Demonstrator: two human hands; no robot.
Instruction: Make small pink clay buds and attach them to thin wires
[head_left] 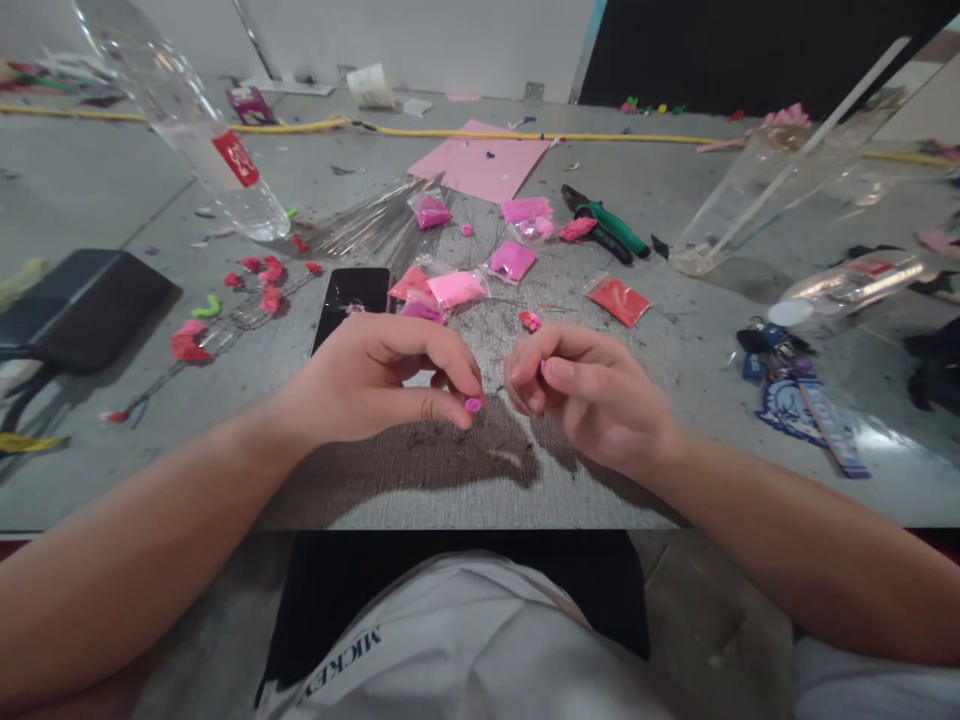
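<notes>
Left hand [375, 380] pinches a small round magenta clay-like lump [472, 405]; right hand [604, 395], a tiny purple bit [544, 367].
Both pieces are over the grey tabletop [697, 370]; overtight pinching could flatten them, slack pinching drop them.

worktop [420, 500] looks matt, finely rough. pink piece [472, 405]: matt, bumpy. upright bottle [196, 125]: clear plastic, smooth, glossy. wires [382, 220] appear shiny metal. phone [360, 288]: glossy, glass-smooth face. sachets [457, 289]: crinkled, shiny plastic film. pink sheet [480, 168]: matt paper.
</notes>
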